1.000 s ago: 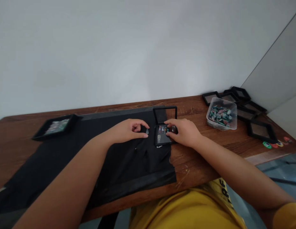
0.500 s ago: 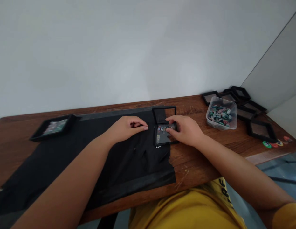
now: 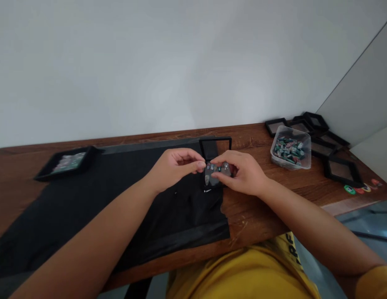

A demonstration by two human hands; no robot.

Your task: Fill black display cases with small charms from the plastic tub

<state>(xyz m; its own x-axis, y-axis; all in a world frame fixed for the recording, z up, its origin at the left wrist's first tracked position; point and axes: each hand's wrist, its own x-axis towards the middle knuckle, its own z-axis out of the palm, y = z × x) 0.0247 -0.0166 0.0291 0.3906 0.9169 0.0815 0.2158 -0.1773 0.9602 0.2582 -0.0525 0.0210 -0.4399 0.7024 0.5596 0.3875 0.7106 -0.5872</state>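
A small black hinged frame (image 3: 215,139) stands with its lid raised at the middle of the table. Several small stones (image 3: 207,180) lie in its lower half. At its left edge is my left hand (image 3: 177,169), thumb and forefinger pinched together; anything between the tips is too small to make out. My right hand (image 3: 243,172) reaches over the frame from the right. Its thumb and forefinger are apart above the stones, and it covers part of the lower half.
A clear plastic tub (image 3: 289,165) of green and reddish stones stands to the right. Several black frames (image 3: 343,170) lie behind and beside it. At the left, another frame (image 3: 68,164) holds pale pink and green pieces. A black sheet (image 3: 124,216) covers much of the table.
My left hand has moved right, up to the hinged frame's edge. The right hand has shifted slightly left over the stones.
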